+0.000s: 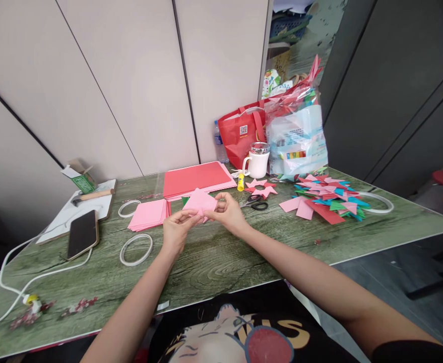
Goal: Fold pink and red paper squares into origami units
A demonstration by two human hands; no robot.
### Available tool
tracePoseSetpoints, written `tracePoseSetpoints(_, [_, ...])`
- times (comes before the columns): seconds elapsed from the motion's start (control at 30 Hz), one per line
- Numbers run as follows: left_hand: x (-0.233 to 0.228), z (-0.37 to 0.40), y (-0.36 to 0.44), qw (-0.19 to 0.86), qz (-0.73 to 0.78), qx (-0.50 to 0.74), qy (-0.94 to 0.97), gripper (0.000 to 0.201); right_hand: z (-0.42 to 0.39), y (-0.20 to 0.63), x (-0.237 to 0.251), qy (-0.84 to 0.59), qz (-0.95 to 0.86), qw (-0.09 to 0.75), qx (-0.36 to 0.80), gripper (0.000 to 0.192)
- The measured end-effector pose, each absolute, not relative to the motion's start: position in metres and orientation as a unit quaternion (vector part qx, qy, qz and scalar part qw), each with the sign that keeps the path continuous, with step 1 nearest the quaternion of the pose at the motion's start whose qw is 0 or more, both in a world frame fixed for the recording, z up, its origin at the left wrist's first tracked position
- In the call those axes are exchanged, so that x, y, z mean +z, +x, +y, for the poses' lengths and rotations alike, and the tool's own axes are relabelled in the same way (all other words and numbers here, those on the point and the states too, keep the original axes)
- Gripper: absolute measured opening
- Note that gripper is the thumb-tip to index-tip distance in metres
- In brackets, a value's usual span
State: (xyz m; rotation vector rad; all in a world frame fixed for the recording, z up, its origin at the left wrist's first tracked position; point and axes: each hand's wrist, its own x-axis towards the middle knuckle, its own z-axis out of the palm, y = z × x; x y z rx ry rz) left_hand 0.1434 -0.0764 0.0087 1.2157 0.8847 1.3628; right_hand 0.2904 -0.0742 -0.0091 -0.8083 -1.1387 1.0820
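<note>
Between my two hands, a sheet of pink paper (199, 200) is held up above the table, partly folded. My left hand (178, 228) pinches its lower left edge. My right hand (229, 212) grips its right side, thumb and fingertips close to the left thumb. Behind the left hand lies a stack of pink paper squares (148, 214). A bit of green paper (185, 200) peeks out behind the held sheet. Scissors (257, 203) with black handles rest just beyond the right hand, near a red and pink folded paper ring (259, 188).
Large red and pink sheets (198, 180) lie at the back beside a glue stick (240, 182), a white mug (258, 160) and bags (297, 141). Folded paper pieces (325, 194) are heaped right. Tape rolls (136, 250), a phone (82, 235) and a hammer (92, 195) lie left.
</note>
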Motion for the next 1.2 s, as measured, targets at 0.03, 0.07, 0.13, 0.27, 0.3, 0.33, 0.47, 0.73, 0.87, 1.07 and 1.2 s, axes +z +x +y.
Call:
tracePoseSetpoints(0.03, [0.0088,-0.0768,0.1437,0.529,0.369,0.572,0.507,0.026,-0.0743,0.29,-0.0088,-0.358,-0.493,0.634,0.476,0.057])
tracePoseSetpoints(0.07, [0.0087,-0.0771,0.1439,0.53,0.368,0.572,0.506,0.025,-0.0744,0.2897,-0.0085,-0.361,-0.489,0.633,0.479,0.059])
tracePoseSetpoints(0.13, [0.008,-0.0772,0.1441,0.531,0.372,0.568,0.507,0.025,-0.0746,0.2893,-0.0079,-0.365,-0.485,0.631,0.484,0.061])
tracePoseSetpoints(0.27, [0.0057,-0.0759,0.1439,0.519,0.372,0.566,0.521,0.026,-0.0739,0.2905,-0.0078,-0.362,-0.482,0.625,0.495,0.056])
tracePoseSetpoints(0.3, [0.0056,-0.0754,0.1438,0.514,0.367,0.572,0.523,0.027,-0.0736,0.291,-0.0078,-0.363,-0.479,0.625,0.498,0.054])
tracePoseSetpoints(0.33, [0.0059,-0.0751,0.1437,0.513,0.359,0.579,0.522,0.03,-0.0733,0.2915,-0.0078,-0.363,-0.475,0.625,0.502,0.053])
tracePoseSetpoints(0.47, [0.0096,-0.0752,0.1429,0.54,0.339,0.595,0.489,0.047,-0.0732,0.2924,-0.007,-0.363,-0.458,0.627,0.515,0.049])
tracePoseSetpoints(0.73, [0.0088,-0.0788,0.1414,0.579,0.397,0.479,0.527,0.037,-0.0727,0.2923,-0.0098,-0.363,-0.474,0.608,0.523,0.045])
tracePoseSetpoints(0.87, [0.0073,-0.0785,0.1424,0.572,0.403,0.495,0.516,0.038,-0.0716,0.2924,-0.0125,-0.363,-0.483,0.595,0.529,0.045])
tracePoseSetpoints(1.07, [0.0067,-0.0774,0.143,0.567,0.408,0.507,0.504,0.043,-0.0716,0.2923,-0.0148,-0.369,-0.504,0.577,0.527,0.041])
tracePoseSetpoints(1.2, [0.0058,-0.0768,0.1429,0.56,0.411,0.512,0.505,0.043,-0.0712,0.2918,-0.0146,-0.372,-0.505,0.571,0.529,0.039])
